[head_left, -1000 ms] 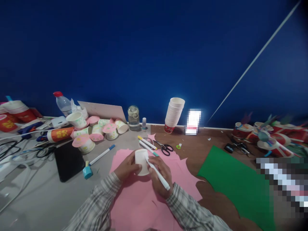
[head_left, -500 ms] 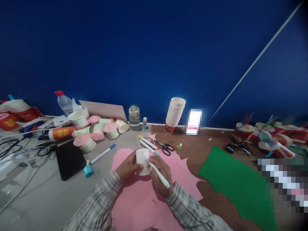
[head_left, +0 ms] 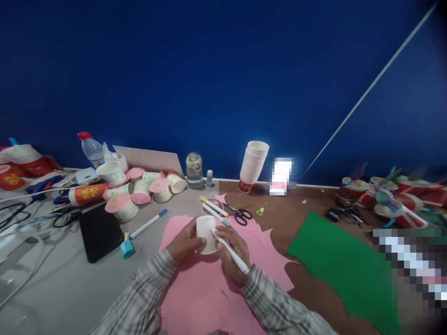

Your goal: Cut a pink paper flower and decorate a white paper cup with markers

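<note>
My left hand [head_left: 184,242] grips a white paper cup [head_left: 206,235] by its left side, thumb across the front. The cup is held over pink paper sheets [head_left: 195,298]. In my right hand [head_left: 235,256] is a white marker pen [head_left: 233,256], its tip end at the cup's right side and its back end pointing down towards my wrist. Whether the tip touches the cup I cannot tell. Just behind the cup lie white pens [head_left: 214,208] with yellow and teal ends, and black-handled scissors [head_left: 241,215].
To the left are a blue-capped marker [head_left: 148,224], a black phone-like slab [head_left: 101,232], a blue tape dispenser [head_left: 127,248] and several cups with pink paper [head_left: 120,207]. A leaning cup stack [head_left: 254,165] and a jar [head_left: 194,171] stand behind. Green paper [head_left: 342,265] lies right.
The marker's back end has swung slightly right and down while its front end stays at the cup. Both hands keep their holds, and the view has shifted very little.
</note>
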A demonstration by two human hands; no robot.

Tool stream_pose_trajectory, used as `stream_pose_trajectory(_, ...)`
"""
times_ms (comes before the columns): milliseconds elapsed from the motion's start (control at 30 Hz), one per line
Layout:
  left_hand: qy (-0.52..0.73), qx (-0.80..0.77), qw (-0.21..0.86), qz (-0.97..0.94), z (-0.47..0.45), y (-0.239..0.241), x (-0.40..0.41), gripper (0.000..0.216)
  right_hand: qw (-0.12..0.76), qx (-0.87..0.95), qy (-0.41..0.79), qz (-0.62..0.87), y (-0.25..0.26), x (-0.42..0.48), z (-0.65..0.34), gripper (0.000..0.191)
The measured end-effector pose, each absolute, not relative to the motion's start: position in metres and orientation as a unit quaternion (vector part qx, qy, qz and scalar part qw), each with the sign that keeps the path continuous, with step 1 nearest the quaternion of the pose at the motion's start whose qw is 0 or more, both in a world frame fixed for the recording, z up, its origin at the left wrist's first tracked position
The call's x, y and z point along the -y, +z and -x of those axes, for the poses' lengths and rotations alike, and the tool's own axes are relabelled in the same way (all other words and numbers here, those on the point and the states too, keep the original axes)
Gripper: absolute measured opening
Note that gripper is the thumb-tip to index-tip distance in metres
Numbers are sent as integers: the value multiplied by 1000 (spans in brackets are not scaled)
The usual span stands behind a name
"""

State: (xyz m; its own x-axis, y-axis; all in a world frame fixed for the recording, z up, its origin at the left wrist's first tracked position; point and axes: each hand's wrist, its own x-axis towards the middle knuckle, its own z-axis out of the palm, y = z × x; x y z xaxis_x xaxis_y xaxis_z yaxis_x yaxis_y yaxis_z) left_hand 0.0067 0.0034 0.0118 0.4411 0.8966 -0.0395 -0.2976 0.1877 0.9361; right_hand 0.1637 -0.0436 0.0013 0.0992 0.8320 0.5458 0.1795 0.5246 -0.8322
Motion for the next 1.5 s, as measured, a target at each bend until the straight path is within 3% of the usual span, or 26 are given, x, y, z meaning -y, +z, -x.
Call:
stream_pose_trajectory(733,408,-292,741,-447,-2,12,-3,70,646,532,315,447,13,43,-161,17)
stream_pose_trajectory(1500,430,-314,729,-430,-4,13,-3,74,584,685,238,365,13,49,-163,25)
